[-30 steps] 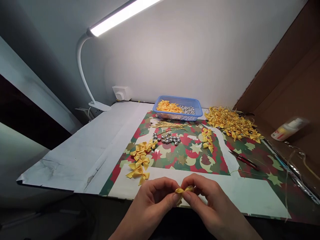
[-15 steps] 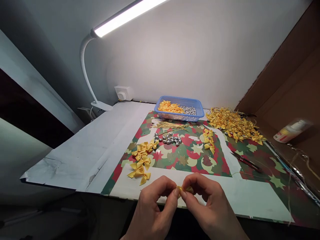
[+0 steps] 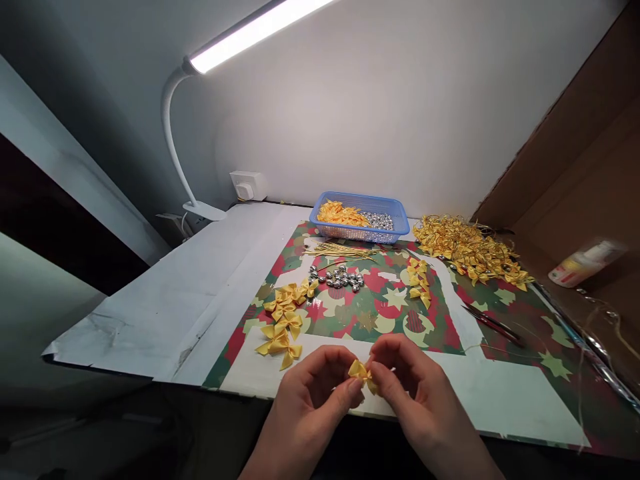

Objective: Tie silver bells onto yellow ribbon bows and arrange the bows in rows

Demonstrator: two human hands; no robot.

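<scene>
Between my two hands, just above the table's front edge, is a small yellow ribbon bow (image 3: 361, 373). My left hand (image 3: 315, 393) pinches its left side between thumb and fingers. On its right side, the thumb and forefinger of my right hand (image 3: 417, 393) are closed on it too. Several loose yellow bows (image 3: 283, 333) lie on the table to the left of my hands. Beyond them sit silver jingle bells (image 3: 340, 277) in a loose group. A short column of yellow bows (image 3: 419, 280) lies farther back on the right.
A blue basket (image 3: 360, 233) at the back holds yellow ribbon pieces and silver bells. Gold cords (image 3: 343, 250) lie before it. A heap of finished-looking bows (image 3: 465, 247), dark tweezers (image 3: 493, 323) and a white bottle (image 3: 583, 265) are at right. A lamp (image 3: 173, 127) stands at left.
The bow is turned so more of its loops show between my fingers. My hands have opened slightly around it and lifted a little.
</scene>
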